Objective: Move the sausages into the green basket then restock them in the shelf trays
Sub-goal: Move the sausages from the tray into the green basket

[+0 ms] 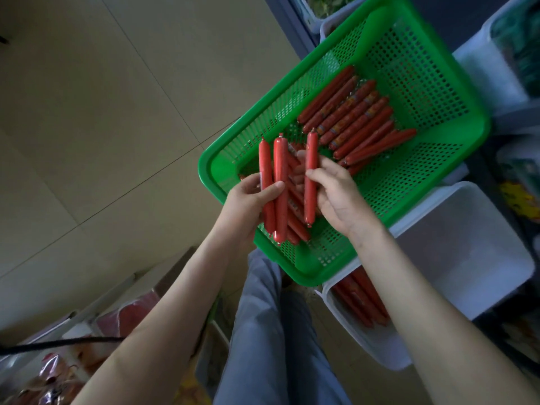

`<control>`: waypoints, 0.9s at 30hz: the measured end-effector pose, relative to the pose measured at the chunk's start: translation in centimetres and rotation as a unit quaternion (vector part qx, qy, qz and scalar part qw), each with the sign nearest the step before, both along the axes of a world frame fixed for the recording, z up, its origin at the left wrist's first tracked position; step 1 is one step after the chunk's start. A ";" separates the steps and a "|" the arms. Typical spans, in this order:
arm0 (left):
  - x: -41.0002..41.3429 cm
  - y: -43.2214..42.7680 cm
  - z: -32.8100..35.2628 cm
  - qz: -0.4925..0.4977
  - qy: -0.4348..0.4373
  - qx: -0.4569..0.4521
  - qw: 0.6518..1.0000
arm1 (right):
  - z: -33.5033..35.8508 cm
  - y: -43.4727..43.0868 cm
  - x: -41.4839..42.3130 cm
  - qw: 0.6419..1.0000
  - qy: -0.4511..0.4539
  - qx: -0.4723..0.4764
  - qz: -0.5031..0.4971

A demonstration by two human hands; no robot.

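Clearly both hands are at work over the near end of the green basket (306, 276). The left hand (251, 197) is closed around two red sausages (273, 185). Its thumb lies across their fronts and its fingers curl behind, so the pair stands nearly upright, side by side. Whether a third is tucked behind them in the same grip cannot be told. Just to the right of it, the right hand (333, 194) pinches a single sausage (311, 176) between thumb and fingertips, also upright. This one is close to the left hand's pair but apart from it.

Directly under the two hands, a loose heap of sausages (295, 226) lies on the basket floor. They overlap too much to count. Beyond the right hand, toward the far end of the basket, a row of sausages (350, 118) lies parallel and tightly packed. There are about ten, though the overlap at the row's near edge blurs the exact number.

Below the right forearm, partly under the basket's near rim, a white shelf tray (380, 355) holds more sausages, of which only a few ends show. To the right of that forearm sits one translucent white tray (467, 244), and the basket rests partly on it. Between the two forearms the person's grey-blue trousers (263, 317) are visible. A pale tiled floor (102, 112) spreads out to the left of the left hand.
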State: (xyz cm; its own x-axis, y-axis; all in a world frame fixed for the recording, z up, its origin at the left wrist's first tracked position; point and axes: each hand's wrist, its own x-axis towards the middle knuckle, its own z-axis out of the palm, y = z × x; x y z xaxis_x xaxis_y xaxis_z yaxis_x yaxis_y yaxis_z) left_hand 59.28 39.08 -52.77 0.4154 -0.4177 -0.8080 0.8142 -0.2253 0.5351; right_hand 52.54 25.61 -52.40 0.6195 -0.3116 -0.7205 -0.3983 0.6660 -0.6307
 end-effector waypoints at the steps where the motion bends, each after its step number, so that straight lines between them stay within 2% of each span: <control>1: 0.0 -0.5 0.0 -0.003 -0.002 -0.001 1.000 | -0.1 -0.5 0.1 1.000 0.014 -0.008 -0.009; 6: 1.2 -3.6 -0.5 -0.044 -0.024 0.012 0.999 | -3.5 -5.1 -0.3 0.975 0.169 -0.119 -0.076; 8: 1.8 -4.8 -0.9 -0.042 -0.020 0.011 0.999 | -4.9 -7.8 -0.2 0.961 0.202 -0.157 -0.108; 10: 2.4 -5.9 -1.4 -0.043 -0.022 0.019 0.999 | -6.0 -10.0 0.4 0.954 0.203 -0.190 -0.114; 14: 2.7 -7.4 -2.4 -0.054 -0.035 0.046 0.997 | -7.4 -12.0 1.5 0.954 0.210 -0.199 -0.076; 17: 2.5 -8.5 -2.8 -0.066 -0.044 0.053 0.995 | -5.8 -11.0 1.8 0.954 0.191 -0.230 -0.033; 19: 2.3 -9.1 -3.0 -0.076 -0.053 0.060 0.994 | -3.8 -9.4 1.7 0.968 0.151 -0.201 -0.005; 22: 1.7 -9.9 -2.9 -0.096 -0.066 0.053 0.992 | -1.0 -7.0 0.9 0.992 0.074 -0.096 0.040; 24: 1.4 -10.0 -2.9 -0.121 -0.077 0.051 0.988 | -0.2 -6.2 0.2 0.996 0.054 -0.048 0.043; 26: 1.1 -9.8 -2.8 -0.138 -0.079 0.053 0.986 | -0.5 -6.2 -0.4 0.994 0.081 -0.065 0.016; 27: 1.0 -9.7 -2.6 -0.140 -0.076 0.056 0.986 | -1.1 -6.6 -0.6 0.988 0.114 -0.103 0.002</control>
